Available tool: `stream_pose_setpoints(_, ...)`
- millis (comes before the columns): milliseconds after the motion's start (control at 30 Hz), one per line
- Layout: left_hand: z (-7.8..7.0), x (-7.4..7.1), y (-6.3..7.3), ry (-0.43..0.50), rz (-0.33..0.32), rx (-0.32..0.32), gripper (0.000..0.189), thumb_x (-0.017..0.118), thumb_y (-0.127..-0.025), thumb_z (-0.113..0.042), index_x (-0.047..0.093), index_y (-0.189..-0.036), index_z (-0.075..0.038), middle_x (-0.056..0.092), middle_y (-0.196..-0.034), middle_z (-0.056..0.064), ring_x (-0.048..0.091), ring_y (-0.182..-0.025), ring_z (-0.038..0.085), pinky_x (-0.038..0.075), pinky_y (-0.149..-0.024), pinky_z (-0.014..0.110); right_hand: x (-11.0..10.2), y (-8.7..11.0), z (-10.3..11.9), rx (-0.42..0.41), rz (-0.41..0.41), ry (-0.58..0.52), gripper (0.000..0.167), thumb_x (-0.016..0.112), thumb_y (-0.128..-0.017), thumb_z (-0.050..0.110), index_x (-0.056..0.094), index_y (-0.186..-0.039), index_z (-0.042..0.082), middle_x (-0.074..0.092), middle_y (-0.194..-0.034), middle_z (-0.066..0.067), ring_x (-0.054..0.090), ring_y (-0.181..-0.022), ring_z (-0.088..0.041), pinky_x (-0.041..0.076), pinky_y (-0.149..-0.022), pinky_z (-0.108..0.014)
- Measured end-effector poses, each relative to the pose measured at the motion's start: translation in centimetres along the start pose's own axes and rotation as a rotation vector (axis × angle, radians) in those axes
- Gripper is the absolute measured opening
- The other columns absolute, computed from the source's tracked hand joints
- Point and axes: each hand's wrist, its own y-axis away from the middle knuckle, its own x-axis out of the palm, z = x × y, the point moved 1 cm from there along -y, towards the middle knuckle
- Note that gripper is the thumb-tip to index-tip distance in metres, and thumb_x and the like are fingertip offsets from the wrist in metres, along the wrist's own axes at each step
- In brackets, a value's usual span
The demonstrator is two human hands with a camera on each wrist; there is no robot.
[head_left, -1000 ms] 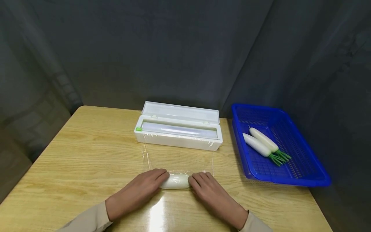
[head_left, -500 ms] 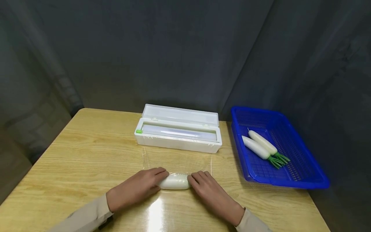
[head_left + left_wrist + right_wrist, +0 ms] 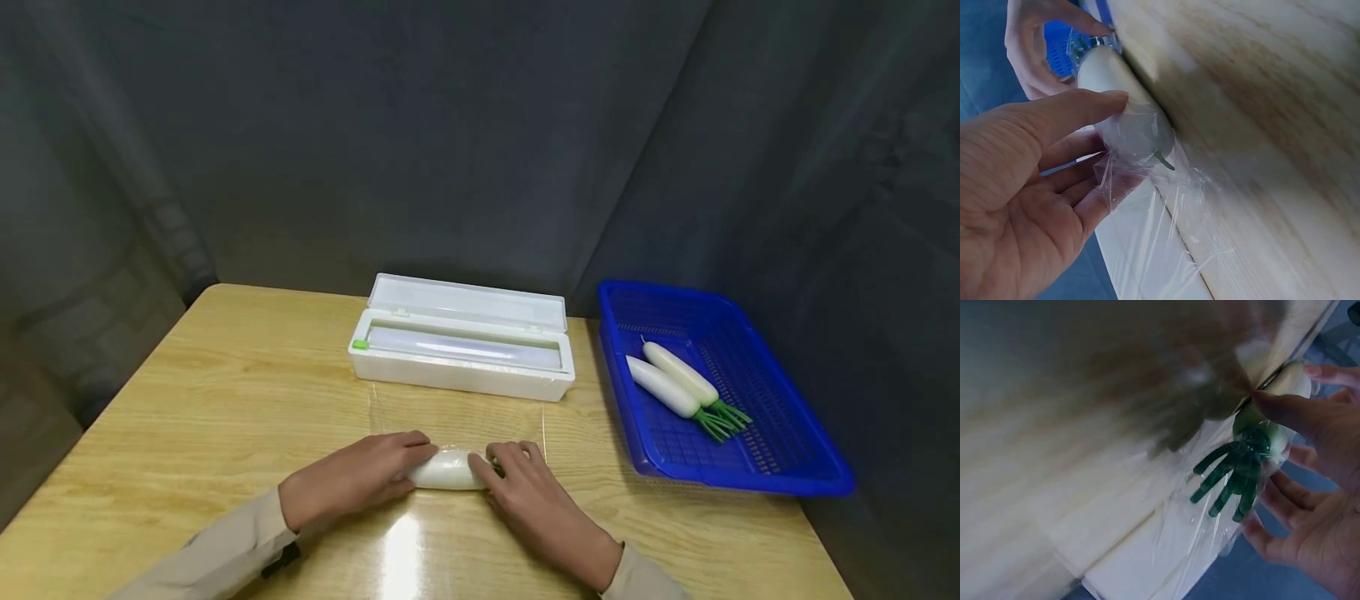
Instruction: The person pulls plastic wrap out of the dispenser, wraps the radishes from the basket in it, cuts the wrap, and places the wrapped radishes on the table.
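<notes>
A white radish (image 3: 447,471) lies crosswise near the front of the table, with clear cling film (image 3: 1141,140) around it. My left hand (image 3: 360,477) grips its root end, thumb on the near side and fingers on the far side; a thin green tip (image 3: 1164,160) pokes out there under the film. At the leafy end, my right hand (image 3: 534,500) holds the radish between thumb and fingers. Green stems (image 3: 1232,472) show beneath the film in the right wrist view. From the radish a sheet of film (image 3: 457,419) runs back toward a white dispenser box (image 3: 461,380).
The box's lid (image 3: 468,302) stands raised; inside lies the film roll (image 3: 465,347), with a green slider (image 3: 361,344) at the left. At right, a blue basket (image 3: 787,400) holds two more radishes (image 3: 678,375). A dark curtain (image 3: 450,142) hangs behind the table (image 3: 247,358).
My right hand's fingers have shifted along the leafy end, the thumb now further left over the radish and some green showing. My left hand stays around the root end.
</notes>
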Motion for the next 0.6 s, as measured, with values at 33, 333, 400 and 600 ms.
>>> stream_pose_setpoints(33,0.02,-0.03,-0.01,0.014,0.006,-0.006,0.035,0.075,-0.096,-0.006,0.067,-0.130,-0.005,0.066,-0.125,0.005,0.067,-0.105,0.013,0.059,-0.085,0.030,0.04,-0.01,0.01,-0.011,0.003,0.003,0.040,0.071,-0.093,0.010,0.058,-0.131,0.013,0.061,-0.111,-0.006,0.060,-0.099,-0.021,0.050,-0.090,-0.040)
stream_pose_setpoints(333,0.19,0.00,0.29,-0.040,0.008,-0.008,0.040,0.073,-0.100,-0.011,0.063,-0.138,-0.003,0.064,-0.132,0.008,0.065,-0.115,0.018,0.059,-0.093,0.032,-0.23,-0.35,-0.22,-0.049,0.052,0.021,0.047,0.065,-0.091,-0.001,0.059,-0.137,0.007,0.063,-0.116,-0.010,0.063,-0.099,-0.020,0.056,-0.088,-0.037)
stream_pose_setpoints(400,0.07,0.01,0.46,-0.076,-0.031,0.016,0.045,0.075,-0.098,-0.011,0.061,-0.140,-0.002,0.063,-0.134,0.011,0.065,-0.118,0.021,0.059,-0.094,0.034,-0.35,-0.51,-0.20,-0.052,0.066,0.032,0.047,0.066,-0.092,0.000,0.059,-0.138,0.005,0.062,-0.116,-0.008,0.063,-0.099,-0.020,0.056,-0.088,-0.036)
stream_pose_setpoints(600,-0.70,0.40,0.52,-0.118,-0.165,0.084,0.051,0.080,-0.094,-0.013,0.060,-0.140,-0.004,0.064,-0.133,0.010,0.065,-0.121,0.023,0.058,-0.099,0.039,-0.63,-0.94,-0.30,-0.040,0.103,0.072,0.044,0.070,-0.095,0.006,0.060,-0.138,0.004,0.063,-0.114,-0.005,0.064,-0.102,-0.018,0.056,-0.091,-0.034)
